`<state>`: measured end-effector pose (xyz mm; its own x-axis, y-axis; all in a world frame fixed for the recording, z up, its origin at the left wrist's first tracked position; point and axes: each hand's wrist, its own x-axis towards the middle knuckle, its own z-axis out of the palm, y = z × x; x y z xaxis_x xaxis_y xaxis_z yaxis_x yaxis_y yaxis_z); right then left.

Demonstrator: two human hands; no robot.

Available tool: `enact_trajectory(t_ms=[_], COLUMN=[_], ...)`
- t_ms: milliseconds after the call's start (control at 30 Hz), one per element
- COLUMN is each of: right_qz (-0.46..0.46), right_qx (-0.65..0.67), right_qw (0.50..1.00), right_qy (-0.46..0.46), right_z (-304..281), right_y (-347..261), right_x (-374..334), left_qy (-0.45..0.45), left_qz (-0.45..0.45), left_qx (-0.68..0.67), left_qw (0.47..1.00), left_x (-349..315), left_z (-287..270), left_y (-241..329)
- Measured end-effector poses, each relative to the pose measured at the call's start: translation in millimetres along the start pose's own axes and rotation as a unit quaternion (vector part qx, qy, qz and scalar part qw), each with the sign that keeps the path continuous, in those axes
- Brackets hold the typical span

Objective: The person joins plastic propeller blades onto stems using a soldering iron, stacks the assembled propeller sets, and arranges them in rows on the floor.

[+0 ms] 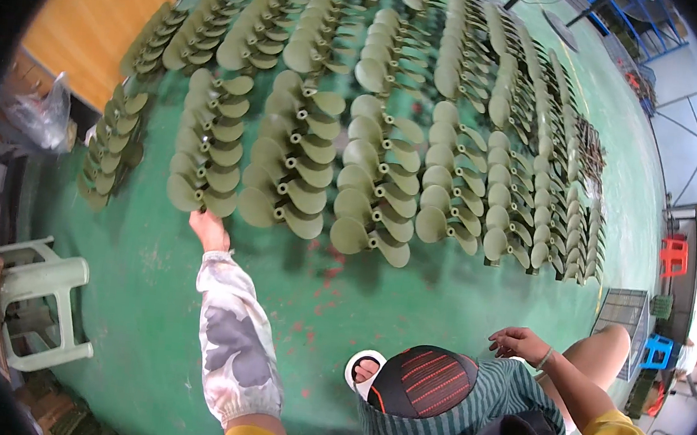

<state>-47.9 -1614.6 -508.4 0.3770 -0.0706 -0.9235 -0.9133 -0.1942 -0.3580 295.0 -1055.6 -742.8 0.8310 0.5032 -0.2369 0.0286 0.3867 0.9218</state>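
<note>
Olive-green propellers [203, 173] with rounded blades and small hubs stand overlapped in long rows in front of me. My left hand [211, 230], in a white and grey patterned sleeve, reaches forward to the near end of one row at the left. Its fingers are closed at the lower edge of the nearest propeller there, partly hidden by it. Beside it stands another row of propellers [292, 156]. Off to the right, above my bent leg, my right hand [520, 344] hangs with loosely curled fingers and holds nothing.
A pale green plastic stool [47, 299] stands at the left, below a clear plastic bag [42, 116]. An orange-brown wooden panel [100, 22] rises at the far left. To the right are a grey wire crate [622, 328], a blue stool [657, 352] and a red stool [674, 255].
</note>
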Motion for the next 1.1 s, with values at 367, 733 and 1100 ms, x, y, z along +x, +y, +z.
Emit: enact_trajectory(t_ms=[367,733,1100], right_qz=[-0.106,-0.645,-0.476], right_qx=[-0.003,-0.179,-0.292], right_qw=[0.994,0.732,0.829], right_qy=[-0.040,-0.126,0.027], right_z=[23.5,59.7,-259.0], right_y=[-74.7,-272.9,-1.2], right_x=[-3.0,-14.3,-117.0], left_qy=[-0.071,-0.330,-0.564], left_qz=[-0.031,0.055,-0.178], left_qx=[-0.157,0.090,0.159], left_qw=[0.985,0.938,0.791], left_x=[-71.6,-226.1,-416.5], left_z=[-90.4,-56.0,376.4], left_y=[142.2,239.6,150.5])
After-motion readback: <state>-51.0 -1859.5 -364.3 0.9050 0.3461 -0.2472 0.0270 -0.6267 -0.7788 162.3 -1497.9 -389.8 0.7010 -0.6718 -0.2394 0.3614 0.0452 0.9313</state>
